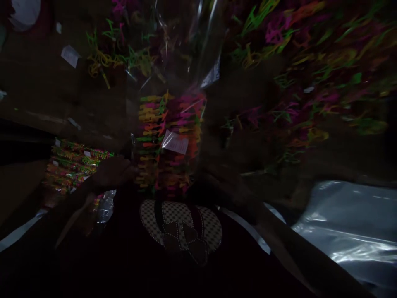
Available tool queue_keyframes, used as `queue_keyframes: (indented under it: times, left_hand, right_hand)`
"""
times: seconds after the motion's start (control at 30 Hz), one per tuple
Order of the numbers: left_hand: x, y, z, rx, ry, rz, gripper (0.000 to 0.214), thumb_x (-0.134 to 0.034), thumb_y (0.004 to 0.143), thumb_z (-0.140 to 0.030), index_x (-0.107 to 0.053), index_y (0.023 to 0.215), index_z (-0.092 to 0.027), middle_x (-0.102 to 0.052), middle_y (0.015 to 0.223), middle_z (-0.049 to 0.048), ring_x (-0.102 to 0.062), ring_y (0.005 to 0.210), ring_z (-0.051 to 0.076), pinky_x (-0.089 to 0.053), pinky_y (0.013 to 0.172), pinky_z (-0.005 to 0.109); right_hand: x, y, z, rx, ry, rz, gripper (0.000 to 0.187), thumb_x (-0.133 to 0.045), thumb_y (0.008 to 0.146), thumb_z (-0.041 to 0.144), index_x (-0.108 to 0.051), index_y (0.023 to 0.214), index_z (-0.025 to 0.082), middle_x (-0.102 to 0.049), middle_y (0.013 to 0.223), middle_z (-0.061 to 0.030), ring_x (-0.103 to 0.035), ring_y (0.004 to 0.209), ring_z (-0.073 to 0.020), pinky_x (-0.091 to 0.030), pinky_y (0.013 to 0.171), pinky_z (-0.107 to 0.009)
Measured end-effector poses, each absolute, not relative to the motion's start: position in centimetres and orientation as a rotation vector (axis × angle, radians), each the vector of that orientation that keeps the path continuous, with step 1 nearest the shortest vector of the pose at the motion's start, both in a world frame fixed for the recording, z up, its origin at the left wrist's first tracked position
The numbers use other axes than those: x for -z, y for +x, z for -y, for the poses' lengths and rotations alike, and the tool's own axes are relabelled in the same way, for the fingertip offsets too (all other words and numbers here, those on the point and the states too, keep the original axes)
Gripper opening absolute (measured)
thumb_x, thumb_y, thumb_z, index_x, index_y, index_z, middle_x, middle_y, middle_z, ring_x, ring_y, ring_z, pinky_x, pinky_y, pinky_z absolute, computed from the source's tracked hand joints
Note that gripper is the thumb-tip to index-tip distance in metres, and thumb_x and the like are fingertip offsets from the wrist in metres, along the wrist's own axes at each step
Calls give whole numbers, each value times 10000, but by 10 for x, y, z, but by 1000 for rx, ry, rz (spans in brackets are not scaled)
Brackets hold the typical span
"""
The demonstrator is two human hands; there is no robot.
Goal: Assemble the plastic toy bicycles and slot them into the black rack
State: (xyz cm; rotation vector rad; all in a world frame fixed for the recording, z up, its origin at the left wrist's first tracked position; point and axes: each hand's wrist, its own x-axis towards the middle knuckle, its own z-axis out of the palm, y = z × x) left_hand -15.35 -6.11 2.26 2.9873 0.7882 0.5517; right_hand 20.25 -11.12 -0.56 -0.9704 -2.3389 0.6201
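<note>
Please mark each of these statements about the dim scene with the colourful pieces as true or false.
1. The clear bag is packed with neon-coloured pieces. True.
2. A white slip shows inside that bag. True.
3. The left hand is far from the bag. False: it is at the bag's left edge.
4. The loose pieces lie only at the left. False: a big heap spreads on the right.
5. Filled packets are stacked at the left. True.

Packing workshop: heaped neon plastic pieces (310, 62)

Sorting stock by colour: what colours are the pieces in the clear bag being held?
Mixed neon: yellow, pink, orange and green, seen in the head view inside the clear bag, with a white slip on it.
</note>
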Motion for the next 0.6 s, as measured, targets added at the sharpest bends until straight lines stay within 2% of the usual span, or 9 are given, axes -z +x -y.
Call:
queue_keyframes:
  times: [0.2, 0.3, 0.47, 0.6]
  left_hand:
    - [-18, -176, 68, -371, 2863, -684, 170, -487, 1004, -196, -652, 999, -235, -607, 750, 9, -579, 700, 159, -435, 639, 287]
    - [-17, -181, 68, -250, 2751, -654, 192, -466, 1011, -228, -653, 975, -252, -612, 748, 10, -564, 668, 152, -440, 623, 283]
    - [-30, -173, 64, 6, 2615, -530, 253, -408, 1014, -212, -646, 936, -249, -649, 768, 21, -571, 645, 151, -446, 586, 292]
    - [-35, -166, 76, -71, 2654, -428, 344, -335, 1031, -168, -633, 867, -225, -664, 737, 17, -571, 616, 146, -437, 561, 300]
  right_hand:
    - [0, 203, 111, -606, -839, 2384, 234, -421, 1027, 183, -653, 1049, 206, -679, 837, -52, -615, 754, -167, -483, 652, -310]
    - [-5, 204, 110, -651, -856, 2449, 282, -389, 1044, 218, -663, 979, 217, -666, 817, -51, -607, 743, -167, -470, 628, -313]
    - [-27, 201, 104, -996, -823, 2524, 330, -371, 1054, 263, -673, 921, 257, -672, 803, -44, -614, 741, -171, -505, 645, -316]
    - [-30, 195, 106, -1087, -768, 2431, 330, -373, 1048, 236, -683, 939, 270, -704, 822, -37, -648, 737, -165, -535, 655, -303]
